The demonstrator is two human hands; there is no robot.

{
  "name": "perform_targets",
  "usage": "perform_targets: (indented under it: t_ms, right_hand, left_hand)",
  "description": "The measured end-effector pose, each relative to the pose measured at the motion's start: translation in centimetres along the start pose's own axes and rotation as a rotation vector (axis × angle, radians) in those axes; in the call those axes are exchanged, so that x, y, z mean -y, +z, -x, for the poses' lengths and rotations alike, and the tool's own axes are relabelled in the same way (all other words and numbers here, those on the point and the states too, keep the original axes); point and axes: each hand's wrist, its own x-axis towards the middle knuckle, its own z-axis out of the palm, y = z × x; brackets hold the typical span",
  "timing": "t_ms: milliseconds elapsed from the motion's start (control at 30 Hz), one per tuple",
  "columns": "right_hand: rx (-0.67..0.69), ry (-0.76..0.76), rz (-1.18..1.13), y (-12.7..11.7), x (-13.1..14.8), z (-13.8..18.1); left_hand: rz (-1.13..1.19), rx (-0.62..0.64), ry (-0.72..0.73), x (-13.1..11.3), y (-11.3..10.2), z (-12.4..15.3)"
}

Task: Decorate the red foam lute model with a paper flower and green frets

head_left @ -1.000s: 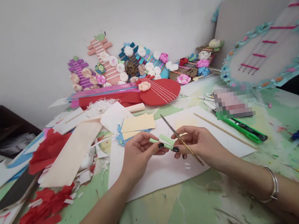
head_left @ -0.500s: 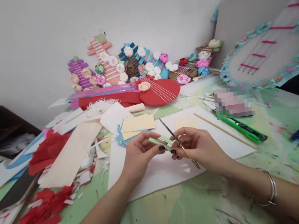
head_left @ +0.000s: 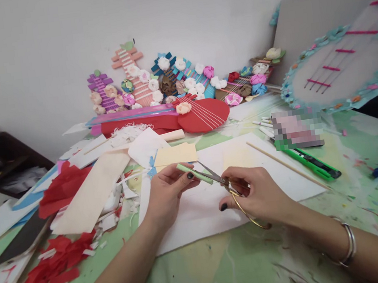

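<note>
My left hand (head_left: 166, 192) pinches a folded strip of light green paper (head_left: 194, 174) between thumb and fingers, holding it out to the right. My right hand (head_left: 256, 194) grips a pair of gold-handled scissors (head_left: 229, 189) with fingers through the loops. The scissor blades point left and meet the free end of the green strip. Both hands hover over a large white sheet (head_left: 198, 206) on the green table.
Red paper scraps (head_left: 58, 190), a cream sheet (head_left: 93, 197) and a pale yellow card (head_left: 176, 154) lie to the left. A green utility knife (head_left: 309, 162) and a thin wooden stick (head_left: 286, 166) lie right. Paper guitars with flowers (head_left: 183, 100) line the wall. A round decorated board (head_left: 340, 68) leans at right.
My right hand turned the scissors from lying along the palm into a cutting grip, blades now pointing left at the strip. My left hand shifted the green strip slightly up and left.
</note>
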Motion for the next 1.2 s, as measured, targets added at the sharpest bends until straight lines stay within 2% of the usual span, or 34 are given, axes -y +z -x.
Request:
perform_targets:
  t_ms: [167, 700, 1200]
  right_hand:
    - [0.009, -0.104, 0.072, 0.12, -0.5, -0.03]
    - [0.028, -0.114, 0.104, 0.05, 0.07, 0.23]
    - [0.079, -0.112, 0.03, -0.09, -0.14, 0.06]
  left_hand:
    - [-0.014, -0.007, 0.035, -0.04, 0.04, -0.04]
    - [-0.061, -0.015, 0.11, 0.34, -0.3, 0.04]
    - [-0.027, -0.065, 0.068, 0.1, 0.09, 0.28]
